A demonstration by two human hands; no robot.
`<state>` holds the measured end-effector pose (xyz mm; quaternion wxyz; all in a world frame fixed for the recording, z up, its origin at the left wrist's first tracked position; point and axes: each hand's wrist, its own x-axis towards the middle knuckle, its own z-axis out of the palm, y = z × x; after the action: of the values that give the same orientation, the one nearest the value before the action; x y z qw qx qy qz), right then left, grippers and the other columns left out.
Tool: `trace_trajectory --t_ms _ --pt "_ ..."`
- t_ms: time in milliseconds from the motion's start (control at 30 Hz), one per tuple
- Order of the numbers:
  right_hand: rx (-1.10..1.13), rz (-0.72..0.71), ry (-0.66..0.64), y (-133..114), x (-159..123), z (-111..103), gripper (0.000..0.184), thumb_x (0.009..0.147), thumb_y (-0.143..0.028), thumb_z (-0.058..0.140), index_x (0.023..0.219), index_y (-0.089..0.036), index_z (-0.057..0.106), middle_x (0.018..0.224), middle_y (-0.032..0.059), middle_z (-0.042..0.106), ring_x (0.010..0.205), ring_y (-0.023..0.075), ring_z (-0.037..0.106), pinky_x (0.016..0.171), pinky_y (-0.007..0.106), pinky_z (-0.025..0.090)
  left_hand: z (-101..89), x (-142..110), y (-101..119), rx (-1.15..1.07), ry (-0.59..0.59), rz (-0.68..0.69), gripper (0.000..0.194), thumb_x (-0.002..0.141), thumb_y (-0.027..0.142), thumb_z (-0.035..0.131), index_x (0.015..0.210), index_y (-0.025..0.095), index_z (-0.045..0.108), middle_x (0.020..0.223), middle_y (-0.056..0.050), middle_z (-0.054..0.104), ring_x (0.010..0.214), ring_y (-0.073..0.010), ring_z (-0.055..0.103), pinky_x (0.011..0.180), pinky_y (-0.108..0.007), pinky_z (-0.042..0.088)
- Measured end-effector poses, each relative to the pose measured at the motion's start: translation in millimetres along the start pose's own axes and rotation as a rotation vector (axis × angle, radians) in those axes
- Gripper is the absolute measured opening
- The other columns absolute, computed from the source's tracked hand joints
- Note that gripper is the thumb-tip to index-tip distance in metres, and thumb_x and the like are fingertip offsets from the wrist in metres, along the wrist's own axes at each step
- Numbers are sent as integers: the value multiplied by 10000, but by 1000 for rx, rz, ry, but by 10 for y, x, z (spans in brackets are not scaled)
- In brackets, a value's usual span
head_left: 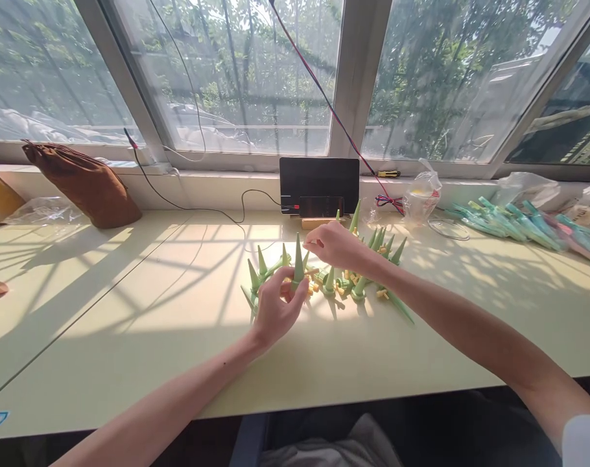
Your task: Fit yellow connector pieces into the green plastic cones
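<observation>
My left hand [279,303] is closed on a green cone [299,261] with a wider base, keeping it upright with the point up. Up and to the right, my right hand [334,245] is in a pinch beside that cone; whatever is between its fingertips is too small to make out. Around both hands lie several more green cones [329,283], some upright on their bases and some tipped over. Small yellow pieces [316,285] are scattered among them, partly hidden by my hands.
A dark tablet [319,178] stands by the window, with a phone [321,207] on a wooden stand [310,224] before it. To the left is a brown bag [83,188]. Plastic-wrapped teal items [511,220] lie at right. A black cable [198,209] crosses the table [144,370].
</observation>
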<state>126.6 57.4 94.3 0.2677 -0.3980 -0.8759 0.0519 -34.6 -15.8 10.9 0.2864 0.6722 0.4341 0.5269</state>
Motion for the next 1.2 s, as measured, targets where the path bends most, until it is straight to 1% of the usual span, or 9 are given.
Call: trace_trajectory --t_ms 100,167,267,367,500,667,933,1067,1200 --pt "-75 21 20 6 -108 -179 282 906 -246 519 706 -132 682 547 -8 505 501 82 391 534 241 269 13 -2 7 -6 -14 -38 178 865 345 584 867 168 559 757 -19 675 658 -169 691 530 -242 541" --pt "-127 63 5 35 -193 -284 259 909 -276 530 770 -134 696 592 7 548 544 98 445 564 243 292 20 1 14 -9 -25 -58 192 867 361 580 881 170 568 779 -23 684 658 -173 693 504 -236 528" --pt "-166 113 -94 104 -308 -342 219 872 -343 601 868 -155 713 709 37 626 630 127 518 602 243 320 30 6 22 -20 -43 -73 206 865 375 580 896 172 573 839 -32 692 643 -167 690 473 -227 510" --pt "-119 132 -209 167 -366 -295 218 868 -355 612 897 -165 716 727 39 641 640 128 531 616 240 329 40 7 20 -27 -50 -76 203 866 376 581 880 174 572 858 -30 684 640 -156 684 490 -227 516" --pt "-41 107 -273 197 -357 -217 236 906 -239 529 752 -144 681 631 12 571 557 95 442 592 236 299 45 3 11 -33 -74 -93 199 873 375 577 862 177 559 704 5 637 586 -140 657 437 -197 468" --pt "-54 6 -310 159 -350 -184 316 872 -136 468 561 -147 522 527 -38 369 525 85 270 564 258 215 45 0 7 -40 -87 -100 202 869 378 584 864 177 560 725 3 631 592 -135 654 417 -185 448" --pt "-43 -57 -387 158 -383 -154 266 795 -72 445 547 -158 400 539 -45 311 544 87 212 559 277 165 50 -3 -16 -27 -82 -97 198 868 378 586 874 182 561 700 8 634 575 -137 650 411 -190 442" --pt "-15 -116 -431 174 -423 -219 254 773 -42 420 562 -163 344 555 -48 297 554 86 209 568 278 162 39 0 -17 -24 -99 -91 202 870 379 583 878 178 559 732 -7 654 594 -145 658 402 -190 431" --pt "-71 -101 -486 169 -502 -326 264 761 -23 413 575 -168 295 558 -52 253 555 89 188 567 286 143 33 2 -15 -23 -106 -68 207 872 379 577 908 175 580 813 -31 680 615 -152 665 426 -211 461"
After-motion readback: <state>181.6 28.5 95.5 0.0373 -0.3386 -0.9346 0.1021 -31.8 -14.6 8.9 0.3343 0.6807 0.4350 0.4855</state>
